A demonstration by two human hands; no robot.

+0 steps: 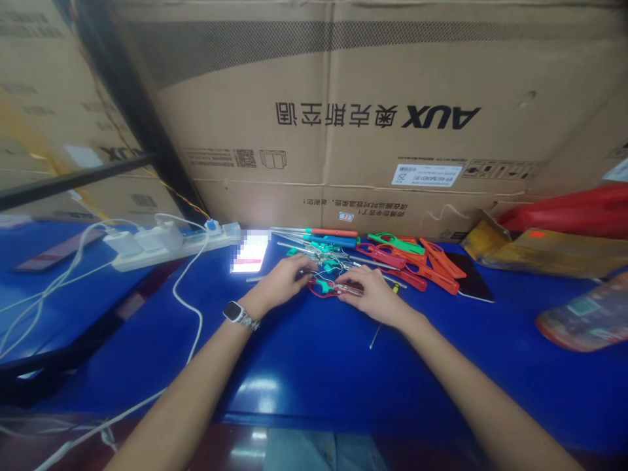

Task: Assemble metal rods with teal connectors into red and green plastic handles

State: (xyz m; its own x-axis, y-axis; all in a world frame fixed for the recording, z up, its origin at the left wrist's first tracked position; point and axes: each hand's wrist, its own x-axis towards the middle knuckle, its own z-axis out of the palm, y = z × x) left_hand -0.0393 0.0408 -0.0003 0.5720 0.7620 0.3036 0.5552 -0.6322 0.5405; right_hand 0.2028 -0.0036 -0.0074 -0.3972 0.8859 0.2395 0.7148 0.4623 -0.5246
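My left hand (pixel 290 280), with a watch on its wrist, is closed, its fingertips pinched at thin wires on the pile's left side. What it holds is too small to make out. My right hand (pixel 373 296) is shut on a reddish see-through part (pixel 350 286), with a red wire (pixel 318 294) looping to its left. Between the hands lies a green plastic piece (pixel 322 286). Just behind them is a heap of thin metal rods (pixel 299 248), green pieces and wires. Orange long-neck lighter shells (pixel 444 278) and a green one (pixel 405 243) lie to the right.
A lit phone (pixel 250 254) lies left of the pile; a dark tablet (pixel 471 278) lies under the orange shells. A white power strip (pixel 171 248) with cords runs across the left. A plastic bottle (pixel 583 317) lies right. A large cardboard box (pixel 314 78) stands behind the blue table (pixel 304 366).
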